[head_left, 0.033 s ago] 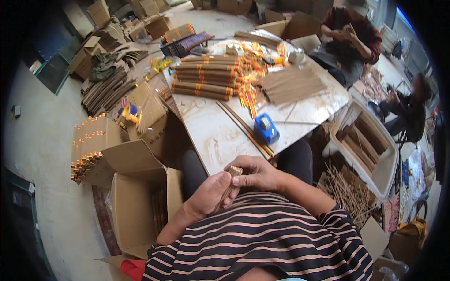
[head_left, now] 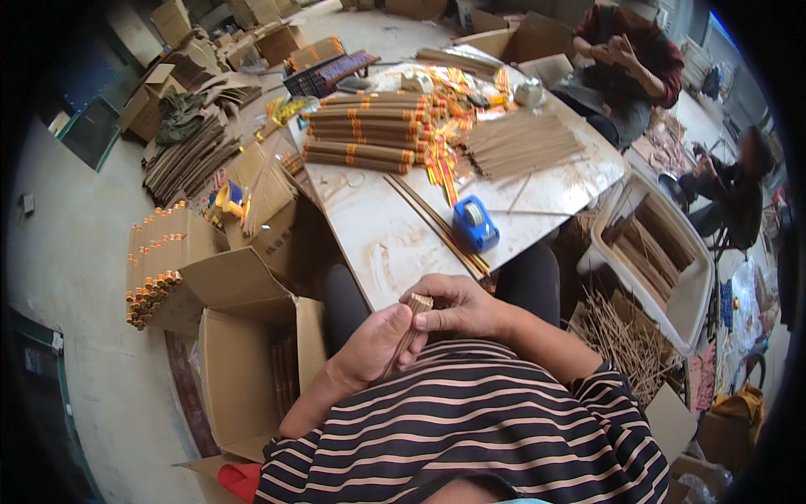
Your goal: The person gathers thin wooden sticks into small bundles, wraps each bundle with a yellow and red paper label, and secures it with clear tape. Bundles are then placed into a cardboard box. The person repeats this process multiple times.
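Close to my striped shirt, a bundle of thin brown incense sticks (head_left: 423, 301) is held upright at a tilt, its cut ends facing up. My left hand (head_left: 378, 338) wraps round its length, thumb along the side. The fingers of my right hand (head_left: 460, 307) close on the bundle near its top end. Just beyond my hands, on the white table (head_left: 369, 252), are a blue tape dispenser (head_left: 476, 225) and several long thin sticks (head_left: 432, 220) lying side by side. Farther back are stacked bundles with red and yellow bands (head_left: 361, 134), loose sticks (head_left: 525, 144) and colourful paper strips (head_left: 442, 165).
An open cardboard box (head_left: 242, 361) with bundles inside stands at my left; banded bundles (head_left: 155, 260) are piled beyond. At my right are a white bin (head_left: 703, 286) of sticks and a heap of loose sticks (head_left: 625, 349). Two people (head_left: 630, 67) sit at the far right.
The view has shifted very slightly. Both hands keep the same hold on the incense bundle.
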`<state>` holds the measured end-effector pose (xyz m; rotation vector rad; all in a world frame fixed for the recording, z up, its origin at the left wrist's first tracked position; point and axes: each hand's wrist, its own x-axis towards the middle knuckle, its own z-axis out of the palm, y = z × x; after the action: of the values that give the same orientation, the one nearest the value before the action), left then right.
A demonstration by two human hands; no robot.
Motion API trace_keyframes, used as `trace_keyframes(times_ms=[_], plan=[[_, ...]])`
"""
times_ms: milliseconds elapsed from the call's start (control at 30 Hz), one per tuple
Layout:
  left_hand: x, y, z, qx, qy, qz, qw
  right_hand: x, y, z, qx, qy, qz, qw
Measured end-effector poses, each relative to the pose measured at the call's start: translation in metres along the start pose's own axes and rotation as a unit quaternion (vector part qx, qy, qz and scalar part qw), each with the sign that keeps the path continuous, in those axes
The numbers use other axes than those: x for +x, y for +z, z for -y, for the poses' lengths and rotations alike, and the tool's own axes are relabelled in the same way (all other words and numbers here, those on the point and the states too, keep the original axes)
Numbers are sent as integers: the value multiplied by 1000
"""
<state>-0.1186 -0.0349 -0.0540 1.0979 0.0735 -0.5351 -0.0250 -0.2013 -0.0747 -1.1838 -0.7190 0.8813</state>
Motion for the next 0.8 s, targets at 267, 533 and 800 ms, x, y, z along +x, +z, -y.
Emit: trace_keyframes(times_ms=[267,533,800], plan=[[10,8,-6,12,-14,-31,999,5,-21,8,-82,6,27,996],[9,0,-9,-12,-6,-45,999,106,-113,119,-296,-20,-112,949],[-3,-18,-6,5,-21,-97,995,194,-132,275,-447,-118,-295,836]])
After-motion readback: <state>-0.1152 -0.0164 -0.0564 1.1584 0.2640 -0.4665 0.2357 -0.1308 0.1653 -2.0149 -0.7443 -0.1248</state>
